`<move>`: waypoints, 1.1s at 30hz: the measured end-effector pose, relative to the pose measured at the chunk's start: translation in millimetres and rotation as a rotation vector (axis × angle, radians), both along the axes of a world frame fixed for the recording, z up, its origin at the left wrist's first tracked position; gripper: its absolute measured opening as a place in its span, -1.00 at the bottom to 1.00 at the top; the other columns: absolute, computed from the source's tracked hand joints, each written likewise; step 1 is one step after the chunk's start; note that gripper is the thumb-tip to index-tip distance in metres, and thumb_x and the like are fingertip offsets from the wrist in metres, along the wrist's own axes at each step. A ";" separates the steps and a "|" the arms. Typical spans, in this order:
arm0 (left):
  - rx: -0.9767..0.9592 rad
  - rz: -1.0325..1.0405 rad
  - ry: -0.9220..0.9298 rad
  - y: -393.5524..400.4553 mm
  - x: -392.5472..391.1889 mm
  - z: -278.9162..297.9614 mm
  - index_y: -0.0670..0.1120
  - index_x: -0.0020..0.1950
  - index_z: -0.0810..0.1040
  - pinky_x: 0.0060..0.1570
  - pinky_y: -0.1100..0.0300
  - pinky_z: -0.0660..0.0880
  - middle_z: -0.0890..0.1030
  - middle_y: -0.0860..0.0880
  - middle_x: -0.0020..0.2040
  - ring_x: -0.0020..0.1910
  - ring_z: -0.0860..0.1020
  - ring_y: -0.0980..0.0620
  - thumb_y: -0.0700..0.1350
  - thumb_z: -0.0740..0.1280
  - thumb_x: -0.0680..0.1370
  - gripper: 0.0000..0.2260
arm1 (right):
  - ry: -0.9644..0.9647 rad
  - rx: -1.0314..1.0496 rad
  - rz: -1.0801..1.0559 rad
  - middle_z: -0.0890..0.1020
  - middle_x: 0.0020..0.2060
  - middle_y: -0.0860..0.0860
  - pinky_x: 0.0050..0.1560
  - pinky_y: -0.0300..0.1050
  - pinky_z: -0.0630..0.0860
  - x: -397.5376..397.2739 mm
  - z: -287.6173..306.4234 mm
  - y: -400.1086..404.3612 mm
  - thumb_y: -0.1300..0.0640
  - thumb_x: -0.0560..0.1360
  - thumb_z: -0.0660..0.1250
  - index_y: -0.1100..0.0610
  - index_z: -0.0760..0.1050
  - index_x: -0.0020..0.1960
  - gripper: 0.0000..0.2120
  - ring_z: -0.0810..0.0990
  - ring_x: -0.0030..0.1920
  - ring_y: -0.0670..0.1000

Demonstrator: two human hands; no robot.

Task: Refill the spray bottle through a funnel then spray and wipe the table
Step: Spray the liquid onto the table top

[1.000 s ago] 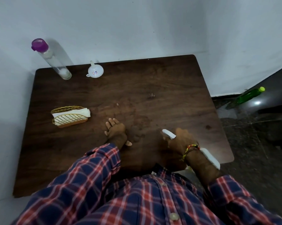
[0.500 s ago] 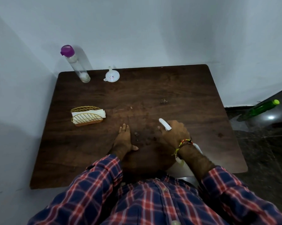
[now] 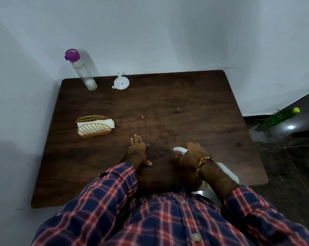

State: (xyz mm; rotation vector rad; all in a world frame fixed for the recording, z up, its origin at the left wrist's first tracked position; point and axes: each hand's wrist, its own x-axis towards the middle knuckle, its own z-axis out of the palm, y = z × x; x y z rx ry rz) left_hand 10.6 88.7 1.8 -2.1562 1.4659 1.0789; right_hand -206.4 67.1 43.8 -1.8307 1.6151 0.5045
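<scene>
My left hand [image 3: 137,151] lies flat, palm down, fingers [image 3: 135,138] straight, thumb out. My right hand [image 3: 192,155] is curled in a grip, wrist banded, both forearms extended forward.

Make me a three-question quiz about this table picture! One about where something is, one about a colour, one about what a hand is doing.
1. Where is the funnel?
A. far edge of the table, beside the tall clear bottle
B. on the floor
C. in the napkin holder

2. What colour is the tall clear bottle's cap?
A. green
B. purple
C. white

3. What is the right hand doing?
A. lying flat
B. gripping the white spray bottle
C. holding a napkin

Answers: 1 A, it stands by the wall; 2 B, the cap is purple; 3 B, fingers wrap the sprayer.
</scene>
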 end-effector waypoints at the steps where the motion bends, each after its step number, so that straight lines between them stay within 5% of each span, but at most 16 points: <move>1: 0.004 0.003 -0.009 -1.1 -2.7 0.3 -0.26 0.55 -0.26 0.54 -0.07 0.05 -0.22 -0.20 0.59 0.57 -0.18 -0.21 0.04 0.63 0.26 0.25 | -0.004 -0.015 -0.032 0.51 0.24 0.05 0.25 -0.02 0.47 -2.7 1.8 3.4 -0.33 0.44 0.24 -0.17 0.47 0.34 -0.48 0.50 0.23 0.13; 8: -0.031 0.075 -0.012 -9.3 -22.6 4.5 -0.24 0.57 -0.21 0.51 -0.15 0.10 -0.19 -0.20 0.59 0.56 -0.15 -0.25 0.08 0.59 0.31 0.19 | -0.174 -0.304 -0.477 0.67 -0.09 0.11 -0.02 0.01 0.60 -26.2 25.4 -10.4 -0.29 0.44 0.31 0.09 0.55 -0.13 -0.58 0.65 -0.10 0.21; 19: -0.141 -0.254 0.076 -18.4 -58.8 -2.5 -0.13 0.60 -0.18 0.53 -0.13 -0.10 -0.12 -0.09 0.61 0.58 -0.15 -0.11 0.17 0.52 0.37 0.10 | -0.107 -0.249 -0.594 0.58 0.14 0.19 0.14 0.04 0.52 -66.1 31.7 -13.0 -0.25 0.49 0.32 0.16 0.53 0.17 -0.50 0.57 0.15 0.25; 24: -0.133 -0.299 0.070 -19.4 -71.8 -2.4 -0.13 0.60 -0.17 0.53 -0.12 -0.08 -0.10 -0.09 0.61 0.59 -0.10 -0.10 0.17 0.52 0.37 0.10 | -0.219 -0.263 -0.594 0.65 0.04 0.17 0.05 0.09 0.60 -68.7 31.9 -5.8 -0.21 0.43 0.40 0.12 0.53 0.03 -0.58 0.65 0.01 0.25; 28: -0.054 -0.319 0.056 -19.7 -76.2 -0.9 -0.12 0.60 -0.19 0.48 -0.23 -0.01 -0.17 -0.09 0.61 0.59 -0.10 -0.11 0.18 0.54 0.34 0.13 | -0.410 -0.332 -0.587 0.62 -0.22 0.04 -0.26 0.14 0.65 -73.2 32.7 -4.4 -0.16 0.40 0.40 -0.03 0.36 -0.15 -0.71 0.65 -0.27 0.15; 33: -0.017 -0.333 0.046 -22.2 -75.3 -3.9 -0.11 0.60 -0.22 0.43 -0.30 0.05 -0.20 -0.09 0.61 0.59 -0.12 -0.11 0.19 0.53 0.34 0.15 | -0.638 -0.475 -0.610 0.56 -0.35 0.00 -0.35 0.16 0.60 -80.6 44.3 -1.1 -0.02 0.44 0.46 0.07 0.35 -0.19 -0.70 0.60 -0.35 0.09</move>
